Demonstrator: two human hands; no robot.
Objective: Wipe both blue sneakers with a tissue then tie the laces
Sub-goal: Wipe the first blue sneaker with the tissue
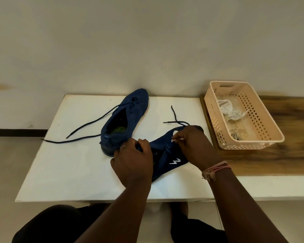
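On the white table [63,172], both hands are down on the near blue sneaker [172,155], which lies tilted on its side with its white logo showing. Left hand [132,162] has its fingers curled, gripping the shoe's collar edge. Right hand [194,142] pinches at the lace area near the tongue; exactly what sits between those fingertips, I cannot tell. Its loose lace ends [175,118] trail just beyond. Behind, the second blue sneaker [125,118] rests upright, laces [88,127] untied and spread leftward. Off right, a peach basket [263,123] holds a crumpled white tissue [230,111].
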